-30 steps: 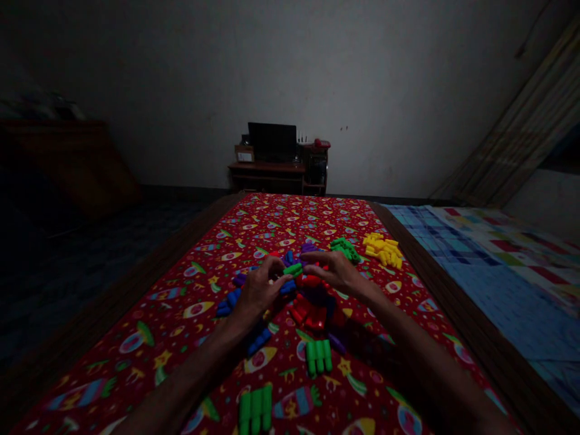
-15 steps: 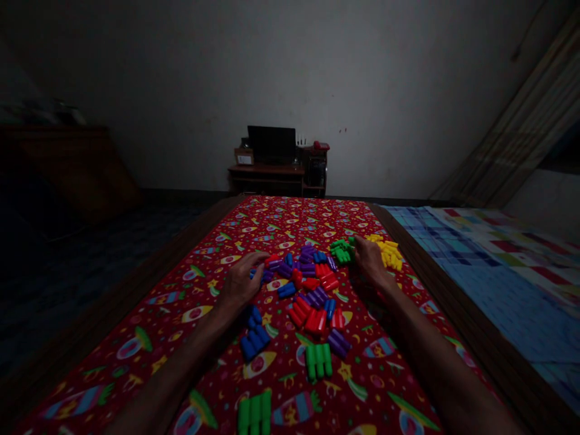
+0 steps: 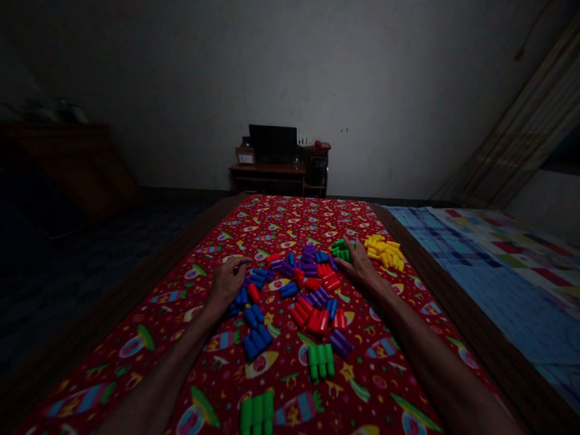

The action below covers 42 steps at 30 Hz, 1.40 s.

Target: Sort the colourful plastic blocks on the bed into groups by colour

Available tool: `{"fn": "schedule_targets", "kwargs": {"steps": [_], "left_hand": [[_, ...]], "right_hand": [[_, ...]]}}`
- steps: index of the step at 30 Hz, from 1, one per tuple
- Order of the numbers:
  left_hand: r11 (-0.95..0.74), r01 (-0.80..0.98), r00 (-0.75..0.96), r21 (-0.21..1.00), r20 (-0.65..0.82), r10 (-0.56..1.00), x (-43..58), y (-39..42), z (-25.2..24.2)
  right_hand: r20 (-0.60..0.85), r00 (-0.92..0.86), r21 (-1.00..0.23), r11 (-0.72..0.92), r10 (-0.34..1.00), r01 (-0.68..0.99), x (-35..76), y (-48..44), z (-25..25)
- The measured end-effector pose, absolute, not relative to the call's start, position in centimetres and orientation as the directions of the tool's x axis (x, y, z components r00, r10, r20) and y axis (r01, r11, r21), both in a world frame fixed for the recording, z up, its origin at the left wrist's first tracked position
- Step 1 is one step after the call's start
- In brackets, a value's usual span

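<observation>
Several bullet-shaped plastic blocks, many joined side by side, lie on a red patterned cloth (image 3: 290, 211). My left hand (image 3: 229, 281) hovers at the left of the heap, fingers loosely bent and apart with nothing visible in them. Below it are blue blocks (image 3: 240, 299) and a red block (image 3: 254, 293). My right hand (image 3: 362, 266) is open, thumb and fingers spread, at the right side of a small green pile (image 3: 341, 249), which its fingers partly cover. Purple blocks (image 3: 317, 297) and red blocks (image 3: 318, 323) are mixed together between the hands.
A yellow pile (image 3: 385, 251) sits beyond my right hand. Joined green blocks (image 3: 321, 361) and another green row (image 3: 257, 412) lie nearer me. A bed with blue and checked covers (image 3: 453, 260) is at the right. A monitor (image 3: 272, 144) stands on a desk against the wall.
My left hand has drawn back to the left, uncovering blue blocks and a red block. My right hand has shifted slightly left and spread its fingers over the green pile.
</observation>
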<state>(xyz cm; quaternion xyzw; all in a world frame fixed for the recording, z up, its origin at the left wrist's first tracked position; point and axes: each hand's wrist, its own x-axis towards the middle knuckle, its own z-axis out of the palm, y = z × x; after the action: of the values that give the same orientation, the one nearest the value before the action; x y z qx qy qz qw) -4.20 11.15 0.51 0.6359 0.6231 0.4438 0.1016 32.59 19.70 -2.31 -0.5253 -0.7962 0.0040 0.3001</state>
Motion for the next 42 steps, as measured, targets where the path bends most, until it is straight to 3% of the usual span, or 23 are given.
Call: {"fn": "schedule_targets", "kwargs": {"steps": [6, 12, 28, 32, 35, 39, 42], "left_hand": [[-0.045, 0.47, -0.304, 0.882, 0.209, 0.93, -6.0, 11.9, -0.6], [-0.07, 0.482, -0.282, 0.873, 0.23, 0.931, -6.0, 11.8, -0.5], [-0.07, 0.474, -0.274, 0.878, 0.223, 0.936, -5.8, 11.6, -0.4], [-0.078, 0.469, -0.271, 0.88, 0.228, 0.935, -5.8, 11.7, -0.5], [-0.075, 0.469, -0.273, 0.88, 0.226, 0.935, -5.7, 11.6, -0.5], [-0.056, 0.492, -0.275, 0.869, 0.217, 0.937, -5.5, 11.5, -0.3], [-0.052, 0.485, -0.273, 0.873, 0.207, 0.939, -5.4, 11.4, -0.1]], "right_hand": [[0.524, -0.238, -0.288, 0.433, 0.818, 0.854, 31.8, 20.7, -2.6], [0.524, -0.266, -0.265, 0.451, 0.809, 0.852, 31.1, 22.5, -2.1], [0.529, -0.089, -0.319, 0.295, 0.844, 0.901, 29.3, 24.0, -1.1], [0.621, -0.089, -0.382, 0.4, 0.778, 0.834, 29.2, 21.8, 0.7], [0.619, -0.194, -0.461, 0.552, 0.761, 0.695, 28.9, 18.0, 3.0], [0.43, -0.518, -0.535, 0.671, 0.739, 0.513, 28.6, 9.8, 5.5], [0.259, -0.807, -0.48, 0.796, 0.53, 0.369, 28.4, 3.7, 5.7]]}}
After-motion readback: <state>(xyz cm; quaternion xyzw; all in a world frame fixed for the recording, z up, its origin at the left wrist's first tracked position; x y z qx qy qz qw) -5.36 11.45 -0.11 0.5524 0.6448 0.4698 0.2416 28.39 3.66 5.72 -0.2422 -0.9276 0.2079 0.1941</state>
